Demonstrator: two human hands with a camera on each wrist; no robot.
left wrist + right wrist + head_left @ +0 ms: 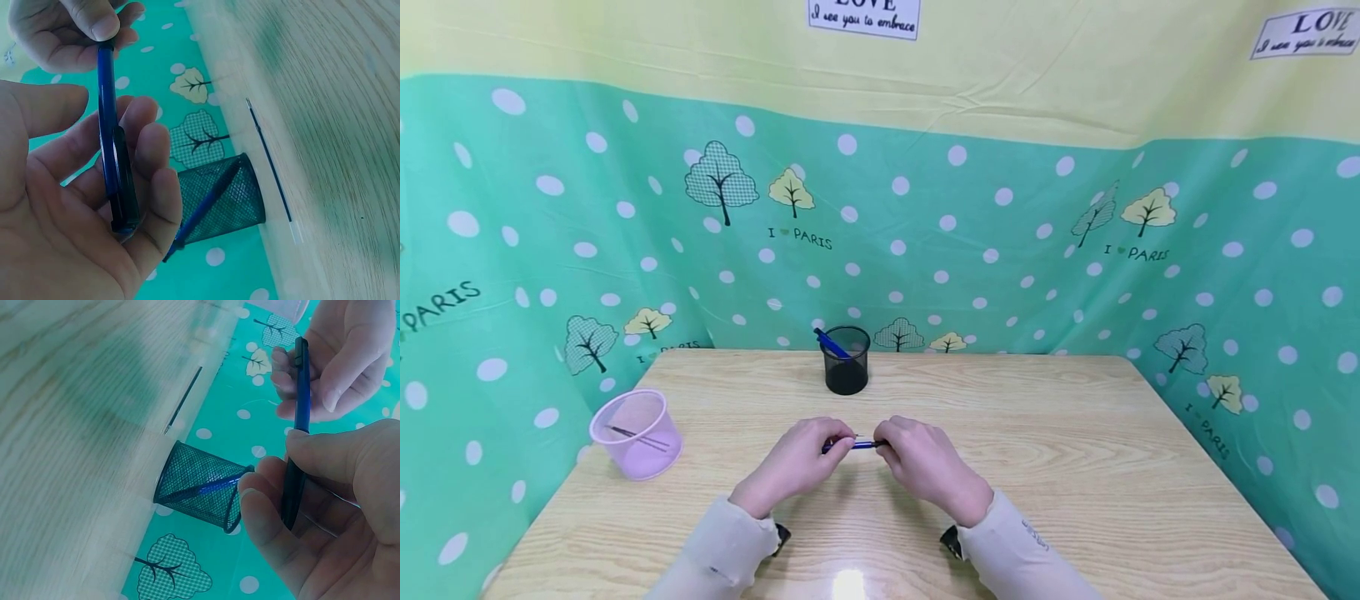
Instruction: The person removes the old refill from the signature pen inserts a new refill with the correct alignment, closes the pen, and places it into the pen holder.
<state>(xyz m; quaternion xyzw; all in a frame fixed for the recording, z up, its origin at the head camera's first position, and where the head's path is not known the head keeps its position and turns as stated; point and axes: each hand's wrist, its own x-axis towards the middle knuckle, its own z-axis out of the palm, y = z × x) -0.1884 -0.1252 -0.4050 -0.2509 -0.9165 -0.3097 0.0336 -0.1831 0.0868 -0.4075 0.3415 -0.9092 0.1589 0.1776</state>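
A blue pen (865, 445) with a black clip and a black grip section spans the gap between both hands, above the table. My right hand (923, 458) pinches its black end between thumb and fingers, seen closely in the right wrist view. Around the clip end of the pen (107, 94), my left hand (805, 458) curves loosely, its thumb (59, 109) apart from the barrel and its fingers behind it. A thin dark pen refill (270, 159) lies on the table beyond the hands.
Behind the hands, a black mesh pen cup (846, 379) holds a blue pen (831, 343). On the left side of the table stands a pink bin (643, 454) with thin dark sticks (638, 437) inside. A patterned green curtain (1000, 275) surrounds the wooden table (1060, 467).
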